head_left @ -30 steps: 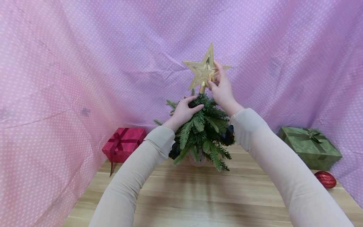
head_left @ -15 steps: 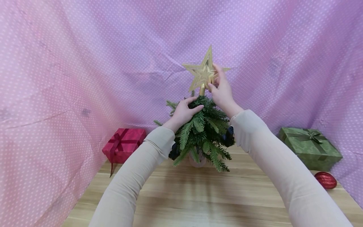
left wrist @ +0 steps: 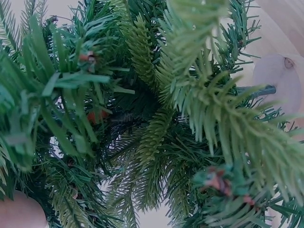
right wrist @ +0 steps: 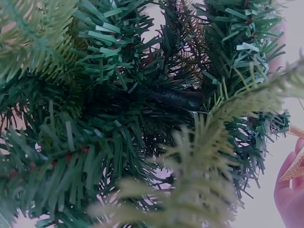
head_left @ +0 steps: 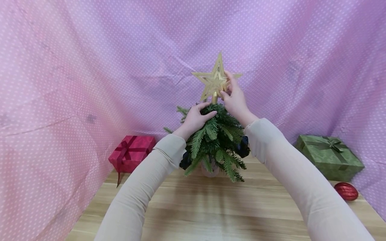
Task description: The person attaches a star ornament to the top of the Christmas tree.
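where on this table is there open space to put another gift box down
Bare wood runs across the front of the table, between the two sleeves and nearer than the little tree. Another patch lies between the red gift box and the tree. The right edge is crowded: green gift box, red ornament.

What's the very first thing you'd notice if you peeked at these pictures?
The glittery gold star topper catches the eye first, held by the right hand above the tip of the small green artificial Christmas tree in the middle of the wooden table. The left hand grips the tree's upper branches. A pink dotted cloth backdrop wraps behind, with a red ribboned gift box at left and a green ribboned gift box at right.
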A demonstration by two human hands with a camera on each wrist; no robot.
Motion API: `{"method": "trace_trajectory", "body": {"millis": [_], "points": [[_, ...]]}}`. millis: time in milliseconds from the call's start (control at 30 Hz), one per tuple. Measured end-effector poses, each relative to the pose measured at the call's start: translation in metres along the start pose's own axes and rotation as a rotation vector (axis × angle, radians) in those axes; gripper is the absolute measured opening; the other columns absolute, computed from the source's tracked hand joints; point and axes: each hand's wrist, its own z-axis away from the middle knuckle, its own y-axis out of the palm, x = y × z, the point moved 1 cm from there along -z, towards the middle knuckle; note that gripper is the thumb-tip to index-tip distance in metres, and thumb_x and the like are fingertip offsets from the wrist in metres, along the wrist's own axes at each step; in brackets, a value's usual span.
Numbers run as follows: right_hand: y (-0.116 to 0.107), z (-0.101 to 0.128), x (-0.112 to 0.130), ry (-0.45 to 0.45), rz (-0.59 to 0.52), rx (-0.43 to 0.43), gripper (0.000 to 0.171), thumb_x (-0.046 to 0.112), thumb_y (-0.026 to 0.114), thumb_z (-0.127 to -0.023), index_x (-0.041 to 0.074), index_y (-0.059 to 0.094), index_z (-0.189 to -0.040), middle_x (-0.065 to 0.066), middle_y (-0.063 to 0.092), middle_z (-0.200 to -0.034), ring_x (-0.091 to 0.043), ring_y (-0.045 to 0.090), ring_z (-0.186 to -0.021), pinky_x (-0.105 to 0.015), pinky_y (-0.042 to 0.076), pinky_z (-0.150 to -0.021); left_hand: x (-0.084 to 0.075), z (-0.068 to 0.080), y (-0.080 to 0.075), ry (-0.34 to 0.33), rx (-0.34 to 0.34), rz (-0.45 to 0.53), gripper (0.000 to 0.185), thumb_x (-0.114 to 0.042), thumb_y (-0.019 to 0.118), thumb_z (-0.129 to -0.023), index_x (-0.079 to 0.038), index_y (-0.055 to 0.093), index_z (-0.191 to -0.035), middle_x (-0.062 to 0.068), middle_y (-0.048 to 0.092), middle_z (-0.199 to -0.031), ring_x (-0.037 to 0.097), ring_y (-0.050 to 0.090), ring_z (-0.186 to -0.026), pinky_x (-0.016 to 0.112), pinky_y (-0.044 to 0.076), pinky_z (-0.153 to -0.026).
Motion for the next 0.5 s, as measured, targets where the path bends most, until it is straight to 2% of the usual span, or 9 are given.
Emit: {"method": "trace_trajectory", "body": {"millis": [367,500], "points": [[-0.0006,0.0025,0.0008,-0.014,0.025,0.003,0.068,0.001,0.047,-0.097,0.036,0.021,-0.149,-0.022,0.061,-0.106,-0.035,0.06,-0.099,-0.04,0.051,-0.086,0.0001,0.0001,0.0008,0.001,0.002,0.009,0.053,-0.035,0.062,-0.092,-0.019,0.047,-0.14,0.0,0.04,-0.149,0.021,0.03,-0.141,0.042,0.028,-0.114],[-0.0019,0.0021,0.0005,-0.021,0.024,0.018,0.067,0.0,0.046,-0.097,0.035,0.02,-0.149,-0.023,0.061,-0.106,-0.035,0.06,-0.1,-0.041,0.05,-0.089,-0.0006,0.0003,0.0005,0.002,-0.001,0.015,0.053,-0.034,0.062,-0.092,-0.019,0.047,-0.14,0.0,0.04,-0.149,0.021,0.03,-0.141,0.042,0.027,-0.114]]}}
